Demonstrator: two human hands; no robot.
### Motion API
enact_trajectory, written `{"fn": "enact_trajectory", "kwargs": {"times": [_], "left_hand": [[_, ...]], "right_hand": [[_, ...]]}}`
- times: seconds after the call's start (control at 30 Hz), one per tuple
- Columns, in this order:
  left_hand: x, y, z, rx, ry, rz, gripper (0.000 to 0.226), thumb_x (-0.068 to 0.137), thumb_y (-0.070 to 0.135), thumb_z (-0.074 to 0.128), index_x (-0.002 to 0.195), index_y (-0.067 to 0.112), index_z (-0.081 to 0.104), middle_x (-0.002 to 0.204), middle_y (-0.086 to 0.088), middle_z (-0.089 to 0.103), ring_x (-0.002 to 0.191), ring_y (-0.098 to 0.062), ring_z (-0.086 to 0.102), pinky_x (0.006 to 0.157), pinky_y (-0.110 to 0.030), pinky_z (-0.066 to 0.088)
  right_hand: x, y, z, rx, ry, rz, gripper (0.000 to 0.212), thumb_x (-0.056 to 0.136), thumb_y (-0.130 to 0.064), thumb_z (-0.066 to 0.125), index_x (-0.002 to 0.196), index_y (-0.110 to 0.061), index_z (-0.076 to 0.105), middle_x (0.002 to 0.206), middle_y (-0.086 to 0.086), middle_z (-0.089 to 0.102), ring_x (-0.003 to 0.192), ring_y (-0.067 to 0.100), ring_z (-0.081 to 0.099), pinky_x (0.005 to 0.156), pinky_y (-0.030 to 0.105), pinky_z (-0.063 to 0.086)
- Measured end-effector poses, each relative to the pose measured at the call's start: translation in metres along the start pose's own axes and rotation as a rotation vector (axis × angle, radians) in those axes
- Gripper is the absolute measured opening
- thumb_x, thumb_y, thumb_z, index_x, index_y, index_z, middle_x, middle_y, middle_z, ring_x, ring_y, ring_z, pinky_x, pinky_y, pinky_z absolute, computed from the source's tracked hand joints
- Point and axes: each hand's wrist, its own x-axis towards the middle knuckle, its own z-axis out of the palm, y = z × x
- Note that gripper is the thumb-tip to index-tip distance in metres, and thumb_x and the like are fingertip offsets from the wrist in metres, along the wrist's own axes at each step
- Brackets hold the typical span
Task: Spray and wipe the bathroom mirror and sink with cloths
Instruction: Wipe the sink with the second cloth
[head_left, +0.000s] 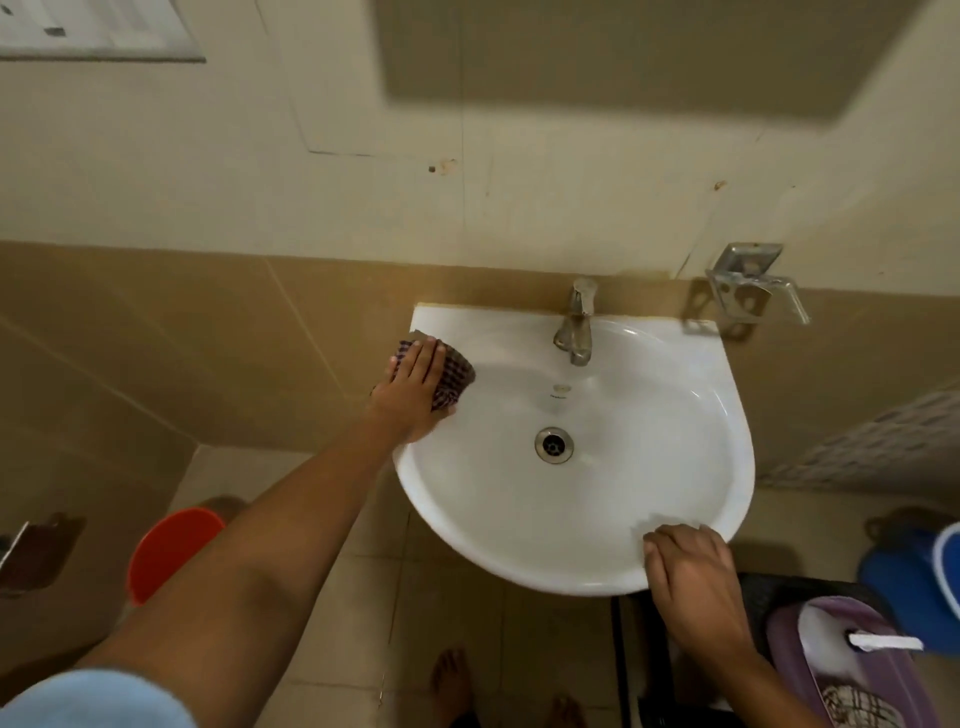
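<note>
Down by the floor, an orange bucket sits below the left forearm, a blue bucket stands to the right of the right hand, and a purple tub with a checked rag in it lies just below that wrist; bare toes show on the floor tiles between the arms. Nothing blocks the basin itself. The white sink is wall-mounted, smooth and glossy, with a metal drain at its middle between the two hands and a dull metal tap beyond it at the back edge. The left hand lies flat, fingers spread, pressing a dark checked cloth onto the sink's back left rim. The right hand is curled over the near right rim, gripping the edge, with no cloth in it. A metal bracket is fixed to the wall past the right hand.
</note>
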Motion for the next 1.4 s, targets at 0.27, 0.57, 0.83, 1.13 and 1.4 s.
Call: {"fn": "enact_trajectory", "kwargs": {"times": [0.27, 0.57, 0.83, 1.13, 1.4], "left_hand": [[0.068, 0.001, -0.021, -0.084, 0.016, 0.054, 0.102, 0.079, 0.076, 0.008, 0.158, 0.012, 0.008, 0.166, -0.013, 0.010, 0.153, -0.030, 0.010, 0.121, -0.050, 0.001], [0.020, -0.007, 0.007, 0.111, 0.043, 0.254, 0.092, 0.093, 0.071, -0.001, 0.154, 0.009, 0.031, 0.160, -0.018, 0.027, 0.148, -0.036, 0.027, 0.119, -0.056, 0.011], [-0.055, 0.051, 0.016, 0.350, -0.383, 0.131, 0.080, 0.098, 0.066, 0.011, 0.158, 0.014, 0.007, 0.167, -0.005, 0.000, 0.154, -0.020, -0.007, 0.120, -0.048, -0.015], [-0.100, 0.169, 0.025, -0.068, -0.588, -0.002, 0.081, 0.097, 0.067, 0.016, 0.159, 0.016, 0.002, 0.167, -0.006, -0.004, 0.153, -0.023, -0.011, 0.118, -0.048, -0.016], [-0.061, 0.271, 0.048, -0.367, -0.612, -0.091, 0.082, 0.097, 0.068, 0.019, 0.158, 0.021, -0.009, 0.165, -0.005, -0.016, 0.152, -0.025, -0.015, 0.119, -0.051, -0.011]], "right_hand": [[0.004, -0.011, 0.002, -0.030, -0.007, 0.082, 0.042, 0.094, -0.028, 0.032, 0.086, -0.018, 0.073, 0.087, -0.003, 0.067, 0.087, 0.021, 0.062, 0.099, 0.041, 0.037], [0.006, -0.007, 0.002, -0.065, -0.037, 0.038, 0.040, 0.095, -0.027, 0.034, 0.085, -0.019, 0.072, 0.087, -0.002, 0.067, 0.086, 0.020, 0.062, 0.097, 0.039, 0.035], [0.012, 0.001, -0.009, 0.027, -0.126, -0.001, 0.042, 0.097, -0.032, 0.031, 0.079, -0.025, 0.068, 0.082, -0.009, 0.064, 0.084, 0.015, 0.060, 0.092, 0.035, 0.038], [0.022, 0.034, -0.022, 0.275, -0.205, -0.175, 0.042, 0.098, -0.038, 0.032, 0.089, -0.018, 0.068, 0.086, -0.004, 0.066, 0.080, 0.014, 0.058, 0.081, 0.036, 0.046], [0.022, 0.093, -0.032, 0.175, -0.079, -0.116, 0.036, 0.095, -0.036, 0.049, 0.102, -0.008, 0.071, 0.110, 0.010, 0.069, 0.106, 0.024, 0.062, 0.092, 0.038, 0.054]]}}
